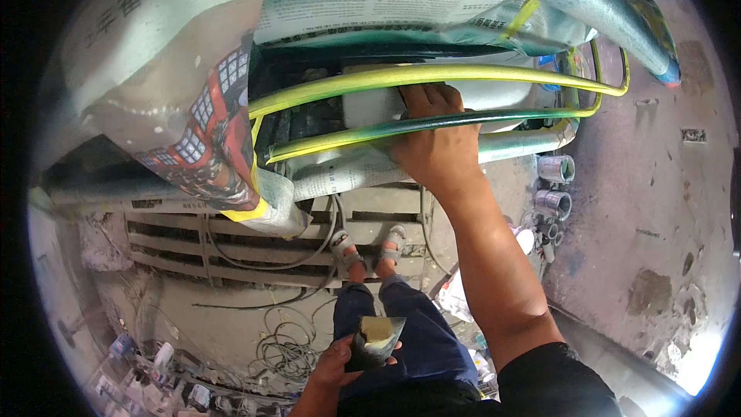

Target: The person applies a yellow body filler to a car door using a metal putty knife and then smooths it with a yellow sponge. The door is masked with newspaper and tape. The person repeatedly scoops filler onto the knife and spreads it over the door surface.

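My right hand reaches forward between two yellow-green painted bars and rests its fingers on a white panel behind them. The lower bar crosses over the back of that hand. Whether the fingers hold anything is hidden. My left hand is low, near my lap, and grips a dark wedge-shaped scraper with yellowish paste on its blade. Newspaper masking covers the body above the bars.
Two open metal cans and smaller containers stand on the stained concrete floor at the right. My sandalled feet stand on a slatted grating. Coiled cables and small bottles lie lower left.
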### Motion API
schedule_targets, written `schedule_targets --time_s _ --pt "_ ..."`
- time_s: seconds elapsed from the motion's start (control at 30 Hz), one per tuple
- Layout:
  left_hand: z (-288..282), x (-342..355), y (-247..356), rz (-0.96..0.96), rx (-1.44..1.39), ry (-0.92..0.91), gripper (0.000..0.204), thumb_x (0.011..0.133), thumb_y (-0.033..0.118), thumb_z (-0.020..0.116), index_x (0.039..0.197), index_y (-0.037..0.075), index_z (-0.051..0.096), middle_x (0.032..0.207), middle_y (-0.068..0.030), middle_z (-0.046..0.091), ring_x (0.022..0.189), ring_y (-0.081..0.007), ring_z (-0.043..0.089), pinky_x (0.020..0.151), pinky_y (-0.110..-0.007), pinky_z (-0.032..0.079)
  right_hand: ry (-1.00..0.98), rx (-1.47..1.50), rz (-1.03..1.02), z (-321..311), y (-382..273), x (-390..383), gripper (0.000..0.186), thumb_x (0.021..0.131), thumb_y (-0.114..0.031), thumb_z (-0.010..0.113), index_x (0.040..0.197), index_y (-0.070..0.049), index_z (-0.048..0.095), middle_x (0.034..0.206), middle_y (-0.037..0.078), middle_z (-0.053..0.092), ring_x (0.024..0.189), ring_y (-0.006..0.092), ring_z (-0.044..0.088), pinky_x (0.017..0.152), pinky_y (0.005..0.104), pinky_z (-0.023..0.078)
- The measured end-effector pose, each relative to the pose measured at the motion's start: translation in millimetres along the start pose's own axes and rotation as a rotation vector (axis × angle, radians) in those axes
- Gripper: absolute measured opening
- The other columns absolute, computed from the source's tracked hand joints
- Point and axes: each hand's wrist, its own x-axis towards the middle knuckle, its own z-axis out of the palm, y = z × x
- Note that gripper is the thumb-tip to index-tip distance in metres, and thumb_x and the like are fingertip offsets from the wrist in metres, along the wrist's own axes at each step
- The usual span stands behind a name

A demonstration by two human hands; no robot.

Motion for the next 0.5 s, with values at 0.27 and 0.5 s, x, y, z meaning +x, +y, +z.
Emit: schedule_targets --time_s 0.27,0.5 --pt "-6 -1 2 -0.045 0.078 -0.045 0.089 0.088 0.057 0.056 0.141 -0.01 0.029 0.135 -0.0313 0.044 0.122 -0.0345 0.05 0.101 -0.048 0.041 -0.197 -0.076 0.133 -6 10 12 0.037 0.072 -0.013 0.059 0.109 -0.007 0.057 0.102 0.011 0.064 0.105 0.0323 0.058 0.078 0.0548 0.046" --pt "-3 1 -4 -0.012 0.012 -0.009 0.088 0.088 0.054 0.057 0.14 -0.011 0.029 0.135 -0.0315 0.044 0.121 -0.0348 0.051 0.1 -0.048 0.041 -0.178 -0.081 0.097 -2 18 11 0.035 0.075 -0.012 0.056 0.109 -0.008 0.057 0.104 0.012 0.064 0.104 0.0326 0.058 0.078 0.0562 0.045"
